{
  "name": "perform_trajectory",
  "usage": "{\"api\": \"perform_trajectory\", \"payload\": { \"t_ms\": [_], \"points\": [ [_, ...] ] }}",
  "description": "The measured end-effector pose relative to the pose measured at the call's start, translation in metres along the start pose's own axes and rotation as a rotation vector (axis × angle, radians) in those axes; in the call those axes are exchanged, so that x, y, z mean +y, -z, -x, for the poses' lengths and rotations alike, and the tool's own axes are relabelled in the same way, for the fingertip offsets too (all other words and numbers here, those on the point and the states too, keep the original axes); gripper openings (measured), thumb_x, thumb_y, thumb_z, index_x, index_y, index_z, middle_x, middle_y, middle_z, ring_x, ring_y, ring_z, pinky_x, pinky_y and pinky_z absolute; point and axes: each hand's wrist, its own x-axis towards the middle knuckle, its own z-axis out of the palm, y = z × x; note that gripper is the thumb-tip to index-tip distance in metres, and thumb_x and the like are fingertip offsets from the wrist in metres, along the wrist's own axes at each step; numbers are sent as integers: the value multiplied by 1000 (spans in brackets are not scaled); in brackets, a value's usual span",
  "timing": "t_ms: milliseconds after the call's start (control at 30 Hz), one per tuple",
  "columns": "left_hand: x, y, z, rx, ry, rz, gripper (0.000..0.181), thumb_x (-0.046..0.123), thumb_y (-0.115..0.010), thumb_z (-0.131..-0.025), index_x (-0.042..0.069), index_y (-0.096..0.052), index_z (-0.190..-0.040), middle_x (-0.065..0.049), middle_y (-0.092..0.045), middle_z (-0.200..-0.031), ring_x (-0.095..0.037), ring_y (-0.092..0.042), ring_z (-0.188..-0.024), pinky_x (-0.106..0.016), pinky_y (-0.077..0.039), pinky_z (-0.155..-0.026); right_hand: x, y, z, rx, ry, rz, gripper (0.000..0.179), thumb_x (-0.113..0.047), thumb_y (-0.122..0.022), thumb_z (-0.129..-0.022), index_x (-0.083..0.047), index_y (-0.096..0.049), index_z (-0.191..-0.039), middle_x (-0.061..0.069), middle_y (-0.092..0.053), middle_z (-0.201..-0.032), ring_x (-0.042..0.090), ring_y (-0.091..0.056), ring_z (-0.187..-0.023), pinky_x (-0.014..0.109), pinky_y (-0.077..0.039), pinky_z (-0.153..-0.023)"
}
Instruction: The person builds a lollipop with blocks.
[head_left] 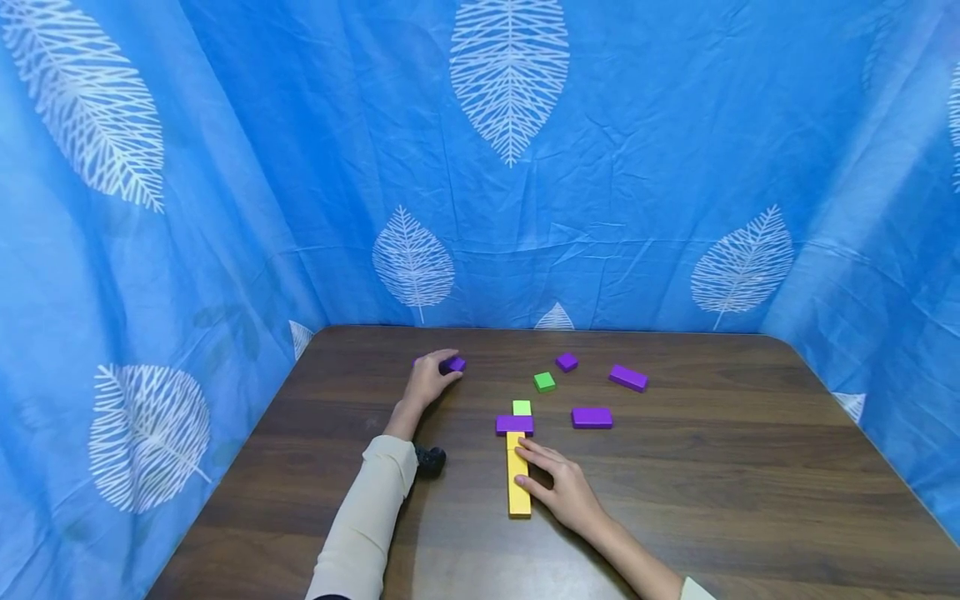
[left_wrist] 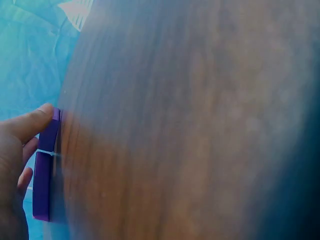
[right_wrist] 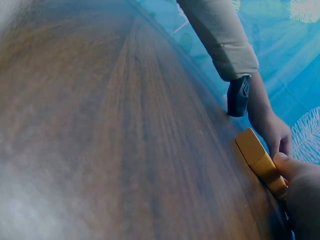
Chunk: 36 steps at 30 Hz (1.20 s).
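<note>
In the head view my left hand (head_left: pixel 427 379) is at the far left of the table, thumb and forefinger pinching a small purple block (head_left: pixel 457 364). A second purple block (left_wrist: pixel 42 185) lies end to end with it in the left wrist view, mostly hidden by the hand in the head view. My right hand (head_left: pixel 561 487) rests its thumb and fingertips on a column of yellow blocks (head_left: pixel 518 498), from the right side. Across the column's far end lies a purple block (head_left: pixel 514 425), with a light green block (head_left: pixel 522 407) just beyond it.
Right of the column lie a purple block (head_left: pixel 592 418) and a tilted purple block (head_left: pixel 628 378). Farther back are a green block (head_left: pixel 544 382) and a small purple block (head_left: pixel 567 362). A black wrist device (head_left: pixel 431 462) sits by the left sleeve. Blue curtains (head_left: pixel 600 208) surround the wooden table (head_left: pixel 735 483).
</note>
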Motion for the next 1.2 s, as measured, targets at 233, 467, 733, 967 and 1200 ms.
{"api": "perform_trajectory", "payload": {
  "t_ms": [233,467,733,967,1200],
  "points": [
    [1,-1,0,-51,8,-31,40,15,-71,-82,4,-62,-119,-14,-59,-121,-29,-53,-114,-40,-41,-97,0,1,1,8,6,1,42,-26,-71,-82,-6,-64,-118,5,-56,-127,24,-53,-115,44,-42,-95],
    [6,-3,4,5,-6,-33,33,15,-72,-81,4,-66,-112,-12,-63,-114,-26,-57,-109,-38,-44,-94,-1,0,1,8,12,9,42,-26,-71,-82,-6,-63,-118,6,-56,-127,25,-53,-115,44,-42,-94],
    [14,0,2,3,-44,-10,36,14,-74,-80,5,-65,-113,-11,-63,-115,-25,-56,-111,-37,-44,-95,0,1,-1,22,24,16,42,-25,-71,-81,-5,-63,-118,7,-56,-127,27,-53,-114,45,-42,-94],
    [8,3,2,-81,-26,-21,41,15,-73,-80,3,-63,-118,-12,-61,-119,-26,-53,-115,-37,-40,-98,0,1,0,2,10,4,42,-27,-70,-82,-7,-63,-118,5,-56,-127,24,-52,-115,44,-42,-95],
    [6,4,3,-112,12,-24,36,16,-70,-83,6,-64,-117,-11,-62,-118,-27,-54,-113,-39,-41,-97,1,1,0,5,9,-4,42,-27,-70,-82,-7,-63,-118,5,-56,-128,23,-52,-115,43,-42,-95]
  ]
}}
